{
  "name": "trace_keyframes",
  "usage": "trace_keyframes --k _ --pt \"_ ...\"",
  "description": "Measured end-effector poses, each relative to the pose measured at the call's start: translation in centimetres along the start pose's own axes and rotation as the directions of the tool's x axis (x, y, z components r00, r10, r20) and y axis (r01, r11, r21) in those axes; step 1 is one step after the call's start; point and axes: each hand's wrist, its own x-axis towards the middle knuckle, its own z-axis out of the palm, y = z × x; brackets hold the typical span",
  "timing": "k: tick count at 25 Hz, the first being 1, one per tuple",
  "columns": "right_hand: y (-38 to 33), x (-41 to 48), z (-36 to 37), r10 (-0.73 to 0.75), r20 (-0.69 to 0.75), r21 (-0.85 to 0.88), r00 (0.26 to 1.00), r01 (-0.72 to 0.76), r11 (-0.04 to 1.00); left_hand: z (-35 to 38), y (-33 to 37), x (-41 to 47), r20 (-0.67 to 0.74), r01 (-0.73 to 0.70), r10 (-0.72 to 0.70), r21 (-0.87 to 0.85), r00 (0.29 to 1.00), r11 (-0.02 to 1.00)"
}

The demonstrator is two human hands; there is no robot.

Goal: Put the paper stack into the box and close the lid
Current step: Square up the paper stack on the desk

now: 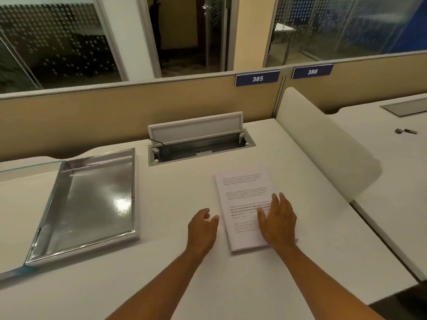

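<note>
A stack of printed white paper (242,192) lies on the white desk, right of centre. My right hand (278,221) rests flat on the stack's near half, fingers spread. Just left of the stack's edge, my left hand (202,228) hovers over the desk with its fingers loosely curled and nothing in it. A shallow silver box (69,247) with a shiny, empty inside sits open on the left of the desk. Its lid (13,172), pale with a blue-green edge, lies flat to the left of the box and runs out of view.
An open cable hatch (198,144) with its flap raised is set into the desk behind the paper. A beige partition (115,112) runs along the back. A rounded white divider (323,144) bounds the desk on the right; two small dark objects (405,131) lie on the neighbouring desk.
</note>
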Motion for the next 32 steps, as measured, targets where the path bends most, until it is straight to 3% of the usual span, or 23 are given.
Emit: trace_keyframes --k 4,9,12,18,24,29,32 --pt "2.6 1.3 -1.1 0.205 0.051 -0.016 0.977 -0.204 0.979 2.2 1.0 0.9 0.073 0.180 -0.171 -0.147 0.983 0.973" --pt "3.8 2.6 -1.2 0.245 0.156 -0.003 0.957 -0.248 0.969 3.6 2.0 1.8 0.164 0.403 -0.371 -0.480 0.914 0.780" --pt "4.0 3.4 -1.4 0.261 0.197 0.025 0.945 -0.271 0.962 3.6 3.2 2.3 0.218 0.466 -0.418 -0.537 0.882 0.703" --pt "4.6 3.9 -1.4 0.252 0.210 0.034 0.945 -0.264 0.964 4.2 4.8 2.7 0.234 0.469 -0.407 -0.473 0.883 0.746" --pt "4.8 3.8 -1.3 0.245 0.201 0.049 0.949 -0.260 0.964 4.8 5.2 2.3 0.159 0.386 -0.360 -0.543 0.919 0.746" --pt "4.9 4.0 -1.4 0.241 0.209 0.052 0.948 -0.257 0.965 4.2 5.4 2.5 0.228 0.418 -0.351 -0.520 0.908 0.745" --pt "5.1 4.0 -1.4 0.235 0.200 0.052 0.951 -0.250 0.967 4.3 5.4 2.7 0.229 0.368 -0.289 -0.525 0.929 0.767"
